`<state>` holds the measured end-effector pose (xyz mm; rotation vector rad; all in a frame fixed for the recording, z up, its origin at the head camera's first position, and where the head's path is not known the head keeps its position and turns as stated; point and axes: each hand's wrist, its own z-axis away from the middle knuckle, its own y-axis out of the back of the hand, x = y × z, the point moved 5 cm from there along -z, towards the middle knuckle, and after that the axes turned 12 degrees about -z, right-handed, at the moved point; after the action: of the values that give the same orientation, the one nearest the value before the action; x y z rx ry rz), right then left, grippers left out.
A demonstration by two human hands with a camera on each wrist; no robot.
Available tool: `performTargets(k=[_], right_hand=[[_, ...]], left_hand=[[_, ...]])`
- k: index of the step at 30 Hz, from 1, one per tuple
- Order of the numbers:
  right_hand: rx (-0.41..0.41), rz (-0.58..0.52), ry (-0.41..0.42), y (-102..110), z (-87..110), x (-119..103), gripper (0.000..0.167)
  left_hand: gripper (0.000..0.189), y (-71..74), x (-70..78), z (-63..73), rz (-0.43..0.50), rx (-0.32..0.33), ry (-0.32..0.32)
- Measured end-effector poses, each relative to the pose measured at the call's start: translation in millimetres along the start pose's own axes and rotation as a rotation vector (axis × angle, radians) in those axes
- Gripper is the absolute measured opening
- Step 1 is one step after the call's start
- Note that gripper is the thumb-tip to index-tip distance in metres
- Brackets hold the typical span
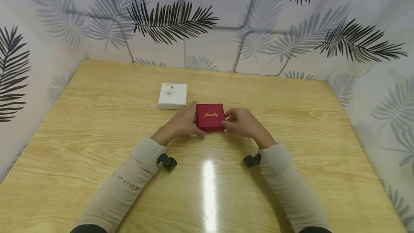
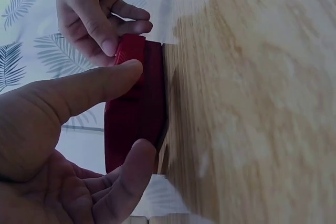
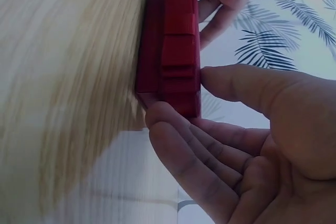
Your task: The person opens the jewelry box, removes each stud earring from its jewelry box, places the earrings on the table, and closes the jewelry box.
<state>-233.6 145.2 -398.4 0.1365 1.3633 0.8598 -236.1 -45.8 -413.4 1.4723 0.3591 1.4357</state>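
A small red jewelry box (image 1: pixel 210 120) with gold "Jewelry" lettering on its lid sits on the table, between the two hands. My left hand (image 1: pixel 185 122) grips its left side, the thumb at the front face and fingers along the side. From the right, my right hand (image 1: pixel 244 121) holds the opposite side between thumb and fingers. The right wrist view shows a ribbon bow (image 3: pixel 178 45) on the box's front. In the left wrist view, the left thumb (image 2: pixel 123 74) lies against the lid's edge, and the lid appears in place on the box.
A white box (image 1: pixel 173 96) with a floral print lies behind and to the left of the red one. The light wooden table (image 1: pixel 97 118) ends at a back edge against a leaf-patterned curtain (image 1: pixel 207 53). Wrist cameras (image 1: pixel 169 163) hang below both cuffs.
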Motion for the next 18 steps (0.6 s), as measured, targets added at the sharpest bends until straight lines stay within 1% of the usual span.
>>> performTargets(k=[4,8,11,15,18], right_hand=[[-0.015,-0.017,0.003,-4,3.4,-1,0.035],[-0.039,-0.031,0.01,-9,7.2,-3,0.033],[-0.053,-0.033,0.01,-12,10.5,-4,0.031],[-0.061,-0.029,0.018,-15,14.0,-5,0.03],[-0.07,-0.032,0.021,-17,16.4,-6,0.03]], left_hand=[[0.082,-1.2,-2.7,6.2,0.033,-0.031,0.01],[0.084,-1.1,-3.3,12.5,0.052,-0.044,0.017],[0.096,-2.0,-4.5,17.4,0.048,-0.055,0.028],[0.114,-4.7,-7.7,23.7,0.07,-0.06,0.061],[0.118,-7.5,-10.2,27.7,0.096,-0.062,0.076]])
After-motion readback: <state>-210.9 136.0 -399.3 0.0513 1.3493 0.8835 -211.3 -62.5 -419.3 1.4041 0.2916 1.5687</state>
